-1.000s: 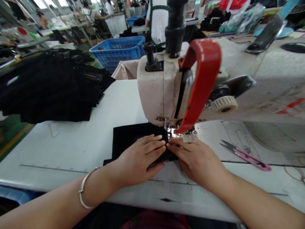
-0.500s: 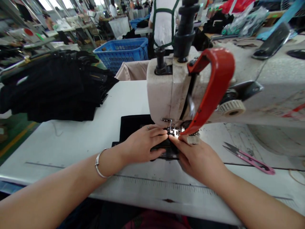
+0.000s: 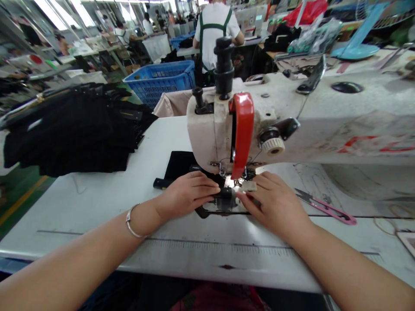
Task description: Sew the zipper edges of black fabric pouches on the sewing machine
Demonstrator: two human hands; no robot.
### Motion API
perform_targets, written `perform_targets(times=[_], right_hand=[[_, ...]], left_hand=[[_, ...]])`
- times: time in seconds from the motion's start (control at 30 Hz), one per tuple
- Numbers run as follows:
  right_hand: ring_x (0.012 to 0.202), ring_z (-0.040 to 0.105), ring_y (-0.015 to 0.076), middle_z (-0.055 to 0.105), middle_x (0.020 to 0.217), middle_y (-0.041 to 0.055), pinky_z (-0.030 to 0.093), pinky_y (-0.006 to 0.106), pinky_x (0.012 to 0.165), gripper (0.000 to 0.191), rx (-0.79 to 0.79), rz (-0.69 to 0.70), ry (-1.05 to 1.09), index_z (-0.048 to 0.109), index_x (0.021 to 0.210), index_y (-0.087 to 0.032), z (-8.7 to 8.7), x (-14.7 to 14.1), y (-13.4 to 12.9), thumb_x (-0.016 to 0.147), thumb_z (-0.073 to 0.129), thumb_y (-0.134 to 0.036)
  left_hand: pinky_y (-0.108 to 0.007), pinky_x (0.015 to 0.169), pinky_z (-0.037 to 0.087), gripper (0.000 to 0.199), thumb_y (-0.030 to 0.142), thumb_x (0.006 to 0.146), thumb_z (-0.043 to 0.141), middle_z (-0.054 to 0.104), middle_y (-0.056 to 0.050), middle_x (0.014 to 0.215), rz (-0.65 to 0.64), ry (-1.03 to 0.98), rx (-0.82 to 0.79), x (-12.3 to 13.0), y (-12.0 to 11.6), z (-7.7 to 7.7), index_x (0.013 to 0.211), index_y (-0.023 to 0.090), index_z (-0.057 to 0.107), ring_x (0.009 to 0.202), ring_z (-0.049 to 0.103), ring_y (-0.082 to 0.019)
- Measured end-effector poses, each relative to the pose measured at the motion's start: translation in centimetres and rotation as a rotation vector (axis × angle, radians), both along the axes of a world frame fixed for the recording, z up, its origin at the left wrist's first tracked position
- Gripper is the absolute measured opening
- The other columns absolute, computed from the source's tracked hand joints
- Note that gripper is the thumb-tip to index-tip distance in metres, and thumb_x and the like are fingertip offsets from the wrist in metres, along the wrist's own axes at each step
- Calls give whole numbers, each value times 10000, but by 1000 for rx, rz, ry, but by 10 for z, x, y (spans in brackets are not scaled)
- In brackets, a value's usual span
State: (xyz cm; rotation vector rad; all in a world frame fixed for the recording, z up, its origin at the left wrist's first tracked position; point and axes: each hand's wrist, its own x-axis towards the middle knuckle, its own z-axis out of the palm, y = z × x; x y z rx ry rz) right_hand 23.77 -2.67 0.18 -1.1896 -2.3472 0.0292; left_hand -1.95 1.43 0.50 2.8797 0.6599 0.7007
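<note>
A piece of black fabric [image 3: 177, 163] lies under the head of a white sewing machine [image 3: 204, 138]. My left hand [image 3: 189, 192] rests over it, fingers pressed together on a folded black edge [image 3: 224, 193] just left of the needle area. My right hand [image 3: 275, 201] is on the other side of the needle area, its thumb and fingers apart beside a small pale block [image 3: 249, 186]. A small gap separates its fingertips from the fabric's folded edge. The machine's red guard [image 3: 243, 134] hangs in front of the needle, which I cannot make out.
Pink-handled thread snips [image 3: 333, 211] lie right of my right hand. A heap of black garments [image 3: 71, 129] sits at the left edge of the white table [image 3: 97, 203]. Behind are a blue crate [image 3: 162, 82] and a person in a white shirt [image 3: 214, 39].
My right hand has moved away from the fabric and from my left hand, to the right. The fabric's near edge now shows folded under my left fingers. The camera view has shifted.
</note>
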Motion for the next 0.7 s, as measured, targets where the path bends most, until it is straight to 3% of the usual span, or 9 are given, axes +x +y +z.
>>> perform_targets(times=[0.13, 0.27, 0.43, 0.53, 0.7], right_hand=[[889, 599, 212, 694, 996, 67, 482, 350, 792, 147, -42, 151, 124, 685, 1010, -165, -7, -7, 0, 912, 581, -197], [924, 607, 206, 693, 989, 36, 490, 344, 808, 148, -159, 127, 166, 681, 1008, -206, -10, -10, 1, 874, 630, -167], [892, 591, 219, 633, 1002, 100, 513, 351, 759, 139, -210, -49, 210, 645, 944, -156, -8, -7, -3, 829, 681, -226], [899, 584, 218, 637, 940, 86, 512, 350, 770, 64, -157, 41, 202, 666, 893, -166, -7, -3, -4, 869, 626, -209], [871, 558, 243, 646, 890, 86, 502, 399, 771, 151, -105, 104, 51, 702, 893, -170, -1, -1, 0, 908, 564, -229]], left_hand=[[-358, 928, 514, 167, 227, 928, 598, 711, -36, 1088, 152, 32, -37, 18, -20, -2, 1066, 178, 677, 1007, 648, -181], [-362, 929, 509, 113, 198, 917, 613, 719, -34, 1045, 192, -52, -60, 25, -26, -5, 995, 164, 686, 1007, 646, -182], [-331, 899, 528, 77, 174, 888, 650, 730, -14, 974, 261, -163, -158, 24, -27, -5, 958, 179, 680, 934, 660, -157], [-331, 910, 530, 139, 178, 865, 680, 725, -19, 1000, 284, -180, -152, 25, -28, -3, 1004, 184, 676, 953, 657, -159], [-316, 926, 527, 126, 189, 871, 675, 732, -18, 1018, 252, -167, -108, 25, -28, -4, 996, 174, 676, 973, 666, -150]])
